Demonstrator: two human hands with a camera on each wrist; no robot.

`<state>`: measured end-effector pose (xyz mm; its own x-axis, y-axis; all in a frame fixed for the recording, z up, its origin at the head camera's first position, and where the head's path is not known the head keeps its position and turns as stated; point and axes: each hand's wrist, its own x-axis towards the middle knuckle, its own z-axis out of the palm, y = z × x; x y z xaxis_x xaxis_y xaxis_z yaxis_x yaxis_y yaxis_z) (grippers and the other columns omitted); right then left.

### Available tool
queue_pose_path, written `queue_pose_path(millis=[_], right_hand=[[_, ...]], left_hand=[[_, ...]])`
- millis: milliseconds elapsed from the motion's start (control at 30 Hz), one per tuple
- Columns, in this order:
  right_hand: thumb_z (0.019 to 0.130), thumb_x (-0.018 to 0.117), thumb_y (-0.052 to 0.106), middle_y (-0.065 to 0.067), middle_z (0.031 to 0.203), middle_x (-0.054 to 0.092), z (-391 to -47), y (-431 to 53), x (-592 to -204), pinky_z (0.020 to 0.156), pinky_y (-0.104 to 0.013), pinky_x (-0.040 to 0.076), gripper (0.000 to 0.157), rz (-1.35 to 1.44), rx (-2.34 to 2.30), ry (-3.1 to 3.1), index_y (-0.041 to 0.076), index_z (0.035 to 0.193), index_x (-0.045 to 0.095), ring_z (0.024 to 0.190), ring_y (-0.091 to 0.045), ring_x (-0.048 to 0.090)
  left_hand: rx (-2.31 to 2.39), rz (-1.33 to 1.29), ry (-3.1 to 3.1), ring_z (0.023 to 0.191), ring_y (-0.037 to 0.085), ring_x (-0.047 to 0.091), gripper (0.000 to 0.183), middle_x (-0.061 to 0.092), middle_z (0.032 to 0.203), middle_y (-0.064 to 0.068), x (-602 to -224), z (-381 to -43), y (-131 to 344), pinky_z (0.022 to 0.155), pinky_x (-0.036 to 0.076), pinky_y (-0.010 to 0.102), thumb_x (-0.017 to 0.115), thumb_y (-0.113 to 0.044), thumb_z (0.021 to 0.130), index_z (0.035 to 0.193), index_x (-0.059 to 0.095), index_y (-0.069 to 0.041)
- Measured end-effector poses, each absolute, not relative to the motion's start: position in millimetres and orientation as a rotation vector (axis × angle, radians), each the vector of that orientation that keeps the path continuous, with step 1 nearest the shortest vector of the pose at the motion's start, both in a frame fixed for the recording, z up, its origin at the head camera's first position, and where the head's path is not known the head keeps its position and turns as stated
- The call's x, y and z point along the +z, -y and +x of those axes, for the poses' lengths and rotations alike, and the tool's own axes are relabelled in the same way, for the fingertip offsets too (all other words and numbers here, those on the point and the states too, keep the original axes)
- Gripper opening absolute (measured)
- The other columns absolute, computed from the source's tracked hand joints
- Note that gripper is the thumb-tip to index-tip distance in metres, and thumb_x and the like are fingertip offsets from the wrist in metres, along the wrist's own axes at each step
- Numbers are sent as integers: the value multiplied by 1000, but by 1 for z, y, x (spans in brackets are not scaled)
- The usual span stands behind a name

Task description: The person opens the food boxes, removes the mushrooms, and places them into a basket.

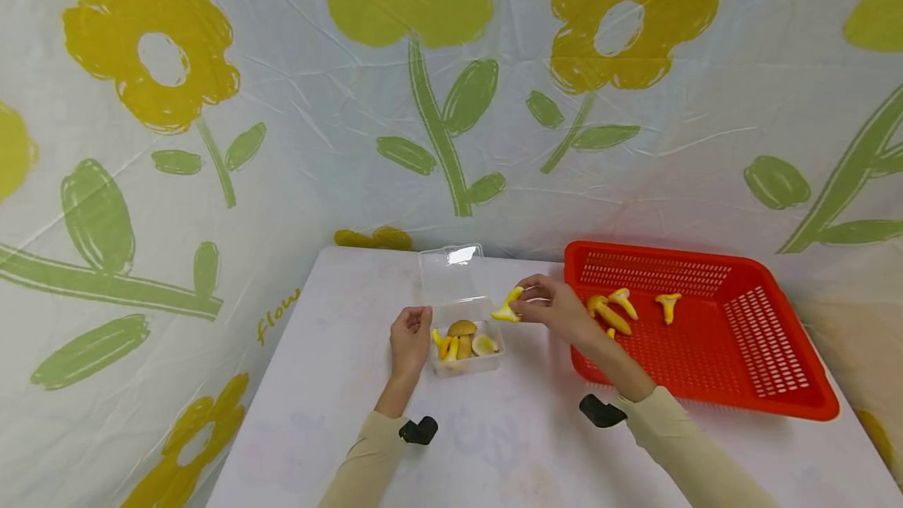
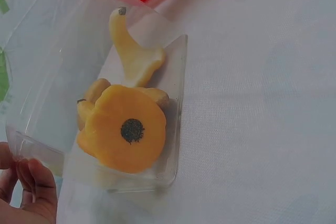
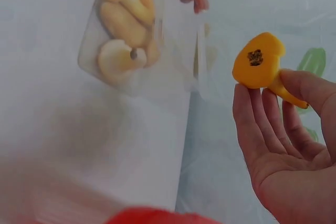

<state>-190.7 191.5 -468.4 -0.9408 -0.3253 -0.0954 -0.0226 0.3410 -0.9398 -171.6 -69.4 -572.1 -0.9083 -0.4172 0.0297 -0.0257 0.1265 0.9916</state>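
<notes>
Head view — right hand [image 1: 560, 310] pinches 1 yellow mushroom [image 1: 505, 309]; left hand [image 1: 409, 343], fingers bent, pinches the clear box [image 1: 471, 365] edge.

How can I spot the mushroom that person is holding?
Find the big red basket, then the clear box left of it. Between them, the right hand holds up a yellow mushroom. It's the only one held, not lying in basket or box.

Soft light falls fairly evenly here, glaring white off the clear lid [image 1: 451, 277]. Both wrist views look dimmer; the right one blurs the red basket [image 3: 157, 217].
</notes>
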Motion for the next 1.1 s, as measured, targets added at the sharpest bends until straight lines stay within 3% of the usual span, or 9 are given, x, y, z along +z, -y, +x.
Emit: queue_pose_path(millis=[100,300,433,667,833,1100], right_hand=[[96,75,22,-22,124,66,-191,-202,-466,89,-40,59,46,-288,-1631,-2365,-1,130,56,105,-31,71],[97,73,22,-22,124,64,-193,-230,-461,86,-30,59,45,-313,-1635,-2379,0,132,55,102,-26,70],[98,72,24,-22,127,62,-194,-247,-456,90,-34,58,46,-281,-1614,-2398,1,135,55,102,-22,68],[99,70,31,-23,131,59,-198,-277,-458,82,-26,58,54,-162,-1588,-2401,1,139,50,104,-27,68],[102,66,31,-26,133,55,-200,-298,-458,87,-28,58,55,-146,-1592,-2387,-3,142,46,102,-18,69],[105,61,30,-24,126,59,-206,-321,-467,87,-26,57,52,-144,-1463,-2419,-8,138,46,107,-33,69]], left_hand=[[-1844,448,2129,75,15,56,17,67,87,11,-572,-172,70,69,46,17,68,-14,100,101,69,3],[-1848,434,2130,75,16,56,17,67,87,12,-571,-171,69,68,46,17,67,-14,101,101,69,3],[-1840,433,2123,75,16,57,18,68,87,13,-572,-172,68,68,46,16,68,-14,100,100,69,4],[-1840,458,2126,75,14,56,16,67,86,9,-573,-173,70,69,47,17,68,-14,100,101,69,2],[-1835,441,2123,73,14,55,16,66,85,9,-571,-173,70,67,46,17,67,-13,100,100,69,3],[-1845,461,2140,76,15,56,17,67,88,9,-570,-173,69,70,47,18,67,-14,101,101,69,2]])
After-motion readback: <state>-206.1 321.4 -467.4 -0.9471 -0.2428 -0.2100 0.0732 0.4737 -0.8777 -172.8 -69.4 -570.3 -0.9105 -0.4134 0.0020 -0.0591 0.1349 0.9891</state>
